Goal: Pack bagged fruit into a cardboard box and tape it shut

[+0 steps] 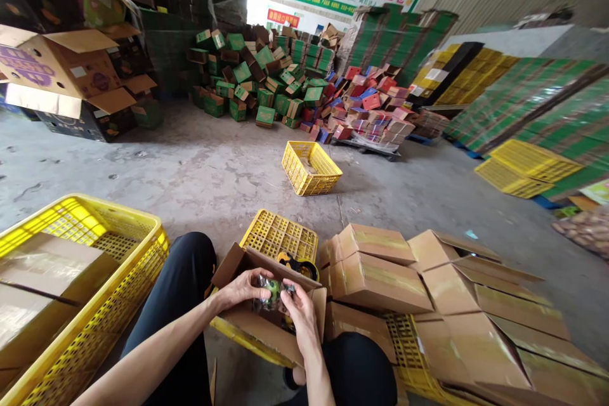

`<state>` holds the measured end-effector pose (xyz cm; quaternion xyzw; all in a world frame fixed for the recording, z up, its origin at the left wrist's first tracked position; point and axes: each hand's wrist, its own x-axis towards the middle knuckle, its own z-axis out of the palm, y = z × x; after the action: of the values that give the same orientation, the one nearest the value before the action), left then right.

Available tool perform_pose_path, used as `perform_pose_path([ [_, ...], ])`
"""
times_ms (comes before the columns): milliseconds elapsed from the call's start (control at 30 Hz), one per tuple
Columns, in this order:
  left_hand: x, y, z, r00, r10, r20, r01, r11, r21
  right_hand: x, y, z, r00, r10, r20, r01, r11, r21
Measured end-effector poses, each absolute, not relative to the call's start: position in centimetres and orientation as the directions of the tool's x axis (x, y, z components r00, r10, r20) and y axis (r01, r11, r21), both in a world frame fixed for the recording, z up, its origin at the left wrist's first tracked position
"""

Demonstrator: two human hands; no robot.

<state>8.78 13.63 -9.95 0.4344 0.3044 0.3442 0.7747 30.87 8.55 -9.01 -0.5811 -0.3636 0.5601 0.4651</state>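
Note:
Both my hands meet over an open brown cardboard box [247,323] that rests between my knees. My left hand [242,288] and my right hand [297,317] pinch a small clear plastic packet [275,292] with something green inside. The fingers of both hands are closed on the packet. Under the box lies an upturned yellow plastic crate [278,235]. A black and yellow item, perhaps a tape dispenser [297,264], sits just behind the box.
A large yellow crate [118,254] with flattened cardboard stands at my left. Several brown cartons [380,279] lie at my right. A small yellow basket [311,168] sits on the concrete floor ahead. Heaps of green and red boxes [304,85] line the back.

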Motion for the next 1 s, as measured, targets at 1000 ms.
perform_pose_path([
  [1000, 8.8, 13.5, -9.2, 0.594, 0.773, -0.223, -0.17, 0.392, 0.904, 30.3, 8.9, -8.0, 0.125, 0.969, -0.213, -0.017, -0.212, -0.977],
])
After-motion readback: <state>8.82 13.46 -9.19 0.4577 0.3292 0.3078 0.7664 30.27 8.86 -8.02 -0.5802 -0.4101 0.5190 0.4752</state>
